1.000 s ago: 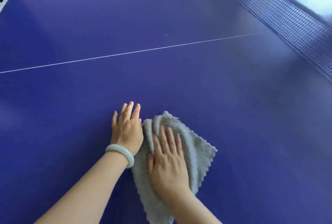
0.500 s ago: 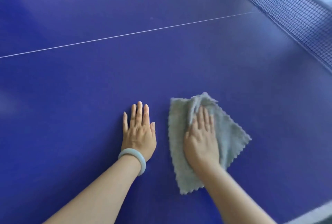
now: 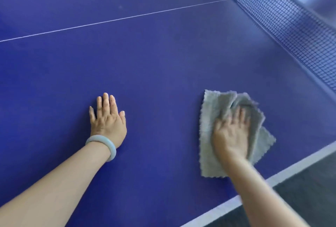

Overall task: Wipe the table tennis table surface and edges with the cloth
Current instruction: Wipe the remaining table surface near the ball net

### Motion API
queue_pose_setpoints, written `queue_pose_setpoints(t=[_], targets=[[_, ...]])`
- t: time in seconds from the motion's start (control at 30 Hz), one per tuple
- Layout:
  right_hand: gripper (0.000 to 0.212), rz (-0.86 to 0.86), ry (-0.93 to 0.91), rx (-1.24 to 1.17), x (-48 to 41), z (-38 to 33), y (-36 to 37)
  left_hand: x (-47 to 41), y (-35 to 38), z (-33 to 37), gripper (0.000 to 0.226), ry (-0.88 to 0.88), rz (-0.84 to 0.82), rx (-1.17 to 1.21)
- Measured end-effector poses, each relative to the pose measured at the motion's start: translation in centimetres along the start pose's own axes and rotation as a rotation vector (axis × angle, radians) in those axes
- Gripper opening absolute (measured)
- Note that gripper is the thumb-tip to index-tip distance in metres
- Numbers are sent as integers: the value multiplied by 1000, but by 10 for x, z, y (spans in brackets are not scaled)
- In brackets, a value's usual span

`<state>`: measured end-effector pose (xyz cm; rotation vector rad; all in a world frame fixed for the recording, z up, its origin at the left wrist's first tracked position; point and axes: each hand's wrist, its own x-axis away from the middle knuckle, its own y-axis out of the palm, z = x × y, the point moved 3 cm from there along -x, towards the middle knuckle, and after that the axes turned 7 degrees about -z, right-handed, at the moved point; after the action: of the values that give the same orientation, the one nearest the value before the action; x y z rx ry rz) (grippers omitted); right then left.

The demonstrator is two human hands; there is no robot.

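Note:
A grey cloth lies rumpled on the blue table tennis table, close to the white stripe along the table's near right edge. My right hand presses flat on the cloth, fingers straight and blurred by motion. Well to the left of the cloth, my left hand rests flat on the bare table with fingers together; it wears a pale bangle at the wrist.
The black net runs along the upper right. A thin white centre line crosses the table beyond the hands. The white edge stripe borders dark floor at the lower right.
My right hand has slid the cloth to the right, away from my left hand and toward the table's white edge. The left hand stays planted; the view has shifted right.

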<state>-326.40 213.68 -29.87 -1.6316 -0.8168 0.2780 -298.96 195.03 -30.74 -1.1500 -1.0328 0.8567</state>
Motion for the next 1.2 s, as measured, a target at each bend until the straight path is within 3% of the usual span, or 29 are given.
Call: queue_pose_setpoints(t=[0.07,0.13,0.23,0.3,0.53,0.7,0.8,0.87,1.0,1.07,1.13,1.2], targets=[[64,18,-184,41,58,-40,33,6,5,31,63,104,-32,-12],[63,-16,-513,67,115,-67,57,6,13,67,62,188,-69,-4],[56,-86,-810,122,108,-42,45,-3,16,89,61,120,-97,2],[55,-84,-778,169,70,-6,21,-3,18,90,62,104,-86,-19],[60,-55,-403,165,-54,65,-29,-18,14,126,68,231,-168,-85],[64,0,49,149,-82,177,-71,-24,15,127,69,183,-268,-122],[62,-5,202,132,-78,152,-63,-25,11,129,68,168,-323,-108],[62,-13,66,151,-64,92,-40,-24,9,130,65,162,-355,-94],[60,-79,-578,142,-14,-36,12,-25,7,126,57,174,-393,-40],[58,-139,-839,162,-21,-51,10,-26,6,124,57,207,-374,-26],[56,-91,-887,210,-62,-31,-6,-26,4,122,56,206,-364,44],[56,11,-651,201,-120,10,-29,-23,7,121,58,216,-305,38]])
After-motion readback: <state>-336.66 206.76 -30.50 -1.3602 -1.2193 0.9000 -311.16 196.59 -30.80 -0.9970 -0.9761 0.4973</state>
